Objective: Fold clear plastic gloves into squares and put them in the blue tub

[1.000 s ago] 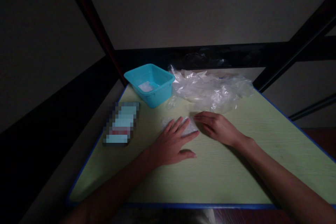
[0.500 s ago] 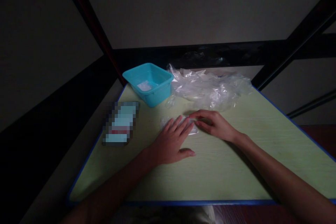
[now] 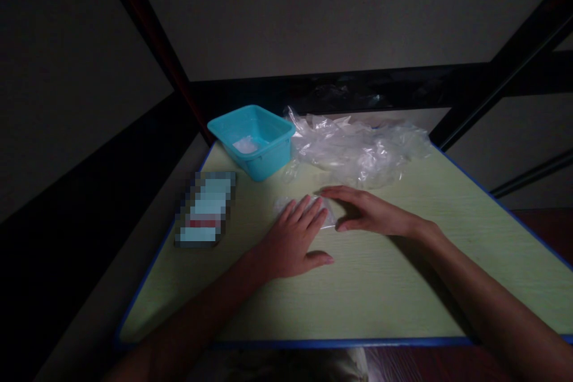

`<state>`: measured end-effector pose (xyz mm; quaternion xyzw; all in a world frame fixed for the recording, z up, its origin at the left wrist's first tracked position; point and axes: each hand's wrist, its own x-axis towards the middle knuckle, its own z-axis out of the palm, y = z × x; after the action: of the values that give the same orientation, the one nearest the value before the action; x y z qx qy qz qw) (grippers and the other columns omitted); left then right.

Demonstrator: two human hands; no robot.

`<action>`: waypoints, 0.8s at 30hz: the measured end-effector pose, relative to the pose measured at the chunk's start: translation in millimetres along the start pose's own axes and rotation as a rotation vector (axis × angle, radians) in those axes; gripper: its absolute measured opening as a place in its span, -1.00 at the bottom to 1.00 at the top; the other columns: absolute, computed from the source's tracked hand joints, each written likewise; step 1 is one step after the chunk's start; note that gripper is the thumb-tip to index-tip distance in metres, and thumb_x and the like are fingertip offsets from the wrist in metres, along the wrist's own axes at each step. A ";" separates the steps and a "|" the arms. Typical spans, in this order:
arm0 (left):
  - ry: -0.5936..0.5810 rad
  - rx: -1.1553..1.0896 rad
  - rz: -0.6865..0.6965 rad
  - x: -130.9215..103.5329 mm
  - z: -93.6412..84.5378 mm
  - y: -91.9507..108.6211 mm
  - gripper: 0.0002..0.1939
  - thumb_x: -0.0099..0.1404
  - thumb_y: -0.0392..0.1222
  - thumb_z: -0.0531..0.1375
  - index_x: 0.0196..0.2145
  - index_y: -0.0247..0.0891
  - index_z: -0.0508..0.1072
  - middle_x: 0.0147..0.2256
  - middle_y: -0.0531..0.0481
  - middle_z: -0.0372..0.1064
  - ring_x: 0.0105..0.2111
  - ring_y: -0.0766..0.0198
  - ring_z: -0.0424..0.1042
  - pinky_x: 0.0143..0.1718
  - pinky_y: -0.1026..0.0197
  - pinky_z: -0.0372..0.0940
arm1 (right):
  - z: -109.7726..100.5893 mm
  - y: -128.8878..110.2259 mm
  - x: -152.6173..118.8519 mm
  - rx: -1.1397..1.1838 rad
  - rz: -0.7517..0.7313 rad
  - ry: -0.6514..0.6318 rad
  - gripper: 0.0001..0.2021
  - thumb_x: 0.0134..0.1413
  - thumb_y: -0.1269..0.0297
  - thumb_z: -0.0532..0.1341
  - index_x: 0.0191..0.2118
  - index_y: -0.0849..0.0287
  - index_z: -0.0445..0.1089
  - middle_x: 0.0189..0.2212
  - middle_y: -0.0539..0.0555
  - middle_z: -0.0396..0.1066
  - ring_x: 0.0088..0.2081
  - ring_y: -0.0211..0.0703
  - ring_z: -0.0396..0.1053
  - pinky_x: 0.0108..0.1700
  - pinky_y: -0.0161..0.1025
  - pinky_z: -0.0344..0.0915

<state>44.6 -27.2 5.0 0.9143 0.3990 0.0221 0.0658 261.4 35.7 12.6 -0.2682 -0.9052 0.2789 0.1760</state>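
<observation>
A small clear plastic packet [image 3: 330, 215] lies flat on the light green table, partly covered by my left hand [image 3: 293, 242]. That hand is spread, its fingers resting on the packet and its thumb apart on the tabletop. At the packet's right edge is my right hand [image 3: 369, 212], thumb and fingers apart, with nothing visible between them. The fingertips of my right hand are beside the packet's upper right corner; whether they touch it I cannot tell.
A turquoise basket [image 3: 268, 161] with a whitish plastic piece inside stands at the back left. Crumpled clear plastic bags [image 3: 362, 152] spread across the back. A pixelated phone-like object [image 3: 208, 209] lies at the left edge of the table [image 3: 380, 298].
My right thumb has moved away from the fingers, so that hand has opened at the packet's right edge. My left hand stays in place on the packet.
</observation>
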 end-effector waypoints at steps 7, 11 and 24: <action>0.049 0.019 0.015 -1.5 3.9 -1.7 -0.18 0.21 0.26 0.02 0.22 -0.40 0.02 0.27 -0.26 -0.16 0.27 -0.08 -0.21 0.21 -0.13 -0.17 | 1.6 -20.4 3.3 0.002 0.076 0.264 -0.64 0.18 0.34 0.06 0.10 0.14 0.22 0.03 0.17 0.33 0.05 -0.06 0.29 0.07 0.05 0.24; 0.093 0.014 0.024 -2.2 8.2 -2.6 -0.19 0.22 0.27 0.00 0.21 -0.41 0.04 0.25 -0.26 -0.08 0.27 -0.07 -0.19 0.22 -0.11 -0.18 | 17.8 -28.6 11.4 -0.079 0.032 0.286 -0.64 0.22 0.38 -0.05 0.10 0.20 0.23 0.02 0.20 0.34 0.05 -0.08 0.30 0.06 0.02 0.26; 0.146 -0.041 0.026 -0.3 8.2 -1.2 -0.23 0.17 0.20 0.12 0.17 -0.39 0.14 0.25 -0.30 -0.08 0.26 -0.06 -0.16 0.23 -0.11 -0.19 | 59.5 -38.9 24.6 -0.341 0.036 0.090 -0.25 0.19 -0.11 -0.13 0.23 0.53 -0.02 0.23 0.44 -0.06 0.27 0.09 -0.14 0.23 0.09 -0.04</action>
<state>44.3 -27.4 -3.3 0.9138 0.3905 0.0977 0.0550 199.0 -1.6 -6.5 -0.3226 -0.9256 0.1122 0.1633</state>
